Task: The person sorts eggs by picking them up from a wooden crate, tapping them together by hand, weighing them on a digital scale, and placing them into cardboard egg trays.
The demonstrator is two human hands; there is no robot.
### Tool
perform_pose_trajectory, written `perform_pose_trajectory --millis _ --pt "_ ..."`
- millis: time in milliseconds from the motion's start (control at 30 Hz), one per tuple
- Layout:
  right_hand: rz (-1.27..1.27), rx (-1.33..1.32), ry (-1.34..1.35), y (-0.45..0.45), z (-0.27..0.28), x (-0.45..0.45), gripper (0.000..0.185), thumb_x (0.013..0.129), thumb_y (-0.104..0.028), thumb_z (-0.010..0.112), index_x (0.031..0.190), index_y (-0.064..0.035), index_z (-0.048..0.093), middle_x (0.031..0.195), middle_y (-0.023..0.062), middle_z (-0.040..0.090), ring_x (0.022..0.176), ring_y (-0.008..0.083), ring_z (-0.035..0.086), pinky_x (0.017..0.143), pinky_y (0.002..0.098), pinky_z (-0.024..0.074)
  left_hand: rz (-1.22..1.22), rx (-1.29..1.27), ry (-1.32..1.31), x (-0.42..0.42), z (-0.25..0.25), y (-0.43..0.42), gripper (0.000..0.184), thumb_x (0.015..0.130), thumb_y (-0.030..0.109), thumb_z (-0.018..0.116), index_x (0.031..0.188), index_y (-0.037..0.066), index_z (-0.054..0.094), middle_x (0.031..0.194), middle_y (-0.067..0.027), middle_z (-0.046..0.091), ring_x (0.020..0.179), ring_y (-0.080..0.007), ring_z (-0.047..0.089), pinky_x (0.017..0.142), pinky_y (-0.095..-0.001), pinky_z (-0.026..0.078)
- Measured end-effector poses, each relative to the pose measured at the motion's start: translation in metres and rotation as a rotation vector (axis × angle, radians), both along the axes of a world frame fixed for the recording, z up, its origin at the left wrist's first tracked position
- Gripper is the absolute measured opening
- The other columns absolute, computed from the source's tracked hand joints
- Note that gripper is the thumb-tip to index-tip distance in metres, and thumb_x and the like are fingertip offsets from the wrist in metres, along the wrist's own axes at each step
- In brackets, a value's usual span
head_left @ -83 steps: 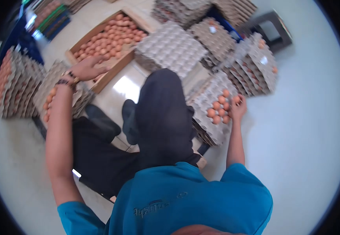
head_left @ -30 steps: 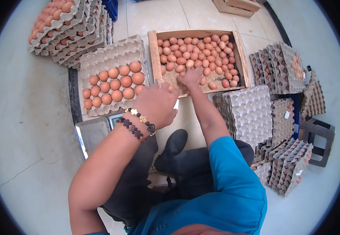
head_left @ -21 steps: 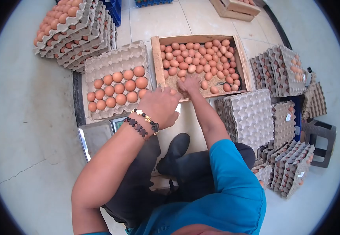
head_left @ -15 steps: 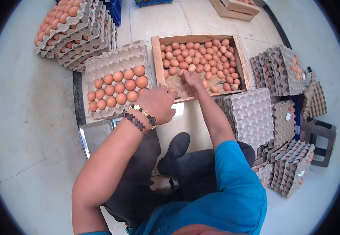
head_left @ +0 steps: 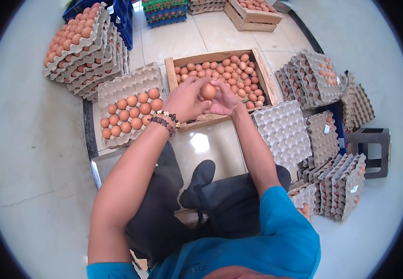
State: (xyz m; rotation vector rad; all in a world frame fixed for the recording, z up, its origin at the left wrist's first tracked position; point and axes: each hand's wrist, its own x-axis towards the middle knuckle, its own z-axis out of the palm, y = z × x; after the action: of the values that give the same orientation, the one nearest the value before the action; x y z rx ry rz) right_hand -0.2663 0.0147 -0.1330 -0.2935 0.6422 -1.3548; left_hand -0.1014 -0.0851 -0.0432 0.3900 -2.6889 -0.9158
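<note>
A brown egg [head_left: 208, 91] is between my two hands, above the near side of a wooden crate [head_left: 268, 86]. My left hand [head_left: 186, 98], with beaded bracelets on its wrist, curls its fingers against the egg from the left. From the right, my right hand [head_left: 225, 101] closes its fingers round the same egg. Many brown eggs [head_left: 233, 74] lie in the crate, partly hidden by my hands. Left of the crate, a grey egg tray [head_left: 134, 76] holds rows of brown eggs in its nearer part, and its far cups are bare.
Stacked egg trays [head_left: 87, 60] full of eggs rise at the upper left. Grey trays [head_left: 282, 132] and more filled stacks [head_left: 310, 76] stand on the right, near a grey stool [head_left: 378, 149]. A metal surface [head_left: 111, 165] lies near my left forearm. Another crate [head_left: 252, 18] is at the back.
My right hand has come up from the eggs in the crate, and my left hand has moved right to meet it. An egg is now between them. The view has shifted slightly.
</note>
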Motion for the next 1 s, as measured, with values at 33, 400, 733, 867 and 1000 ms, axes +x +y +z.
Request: perform_pose_trajectory --millis 33,400,733,867,1000 --pt "0.024 -0.014 -0.003 0.001 0.007 0.005 0.053 0.093 -0.049 0.049 0.120 -0.0033 0.055 0.109 0.0132 0.063 0.087 0.0237 0.066 0.068 0.0382 0.0537 -0.026 -0.040 0.069 -0.001 0.001 -0.001 0.057 0.079 0.024 0.070 0.131 0.007 0.055 0.120 -0.0162 0.059 0.110 -0.0343 0.061 0.093 -0.0427 0.051" --pt "-0.162 -0.005 0.130 -0.055 -0.004 0.050 0.034 0.100 -0.038 0.045 0.114 -0.0074 0.051 0.100 0.0128 0.059 0.091 0.0263 0.064 0.078 0.0406 0.0597 0.551 0.263 0.478 0.016 -0.024 -0.086 0.047 0.082 0.023 0.079 0.117 -0.003 0.062 0.101 -0.0104 0.068 0.089 -0.0142 0.066 0.069 -0.0285 0.056" --pt "-0.553 -0.268 1.486 -0.170 -0.041 0.093 0.044 0.073 -0.002 0.068 0.116 -0.0026 0.063 0.111 0.0167 0.061 0.105 0.0342 0.062 0.092 0.0411 0.0501 0.760 1.255 0.417 0.105 -0.073 -0.154 0.035 0.087 0.023 0.072 0.111 0.001 0.059 0.089 -0.0069 0.065 0.066 -0.0107 0.059 0.058 -0.0202 0.049" --pt "-0.400 -0.253 1.675 -0.172 -0.032 0.094 0.042 0.074 -0.002 0.067 0.115 -0.0061 0.064 0.115 0.0156 0.061 0.105 0.0361 0.061 0.090 0.0420 0.0510 0.903 1.163 0.401 0.100 -0.079 -0.148 0.031 0.090 0.027 0.069 0.105 0.001 0.060 0.092 -0.0071 0.062 0.072 -0.0139 0.060 0.065 -0.0224 0.052" --pt "-0.347 -0.202 1.758 -0.175 -0.034 0.095 0.030 0.076 -0.008 0.067 0.106 -0.0071 0.070 0.112 0.0145 0.064 0.100 0.0348 0.064 0.086 0.0419 0.0519 0.925 1.132 0.353 0.092 -0.092 -0.151 0.031 0.087 0.025 0.073 0.103 0.001 0.062 0.087 -0.0066 0.065 0.062 -0.0109 0.060 0.055 -0.0203 0.049"
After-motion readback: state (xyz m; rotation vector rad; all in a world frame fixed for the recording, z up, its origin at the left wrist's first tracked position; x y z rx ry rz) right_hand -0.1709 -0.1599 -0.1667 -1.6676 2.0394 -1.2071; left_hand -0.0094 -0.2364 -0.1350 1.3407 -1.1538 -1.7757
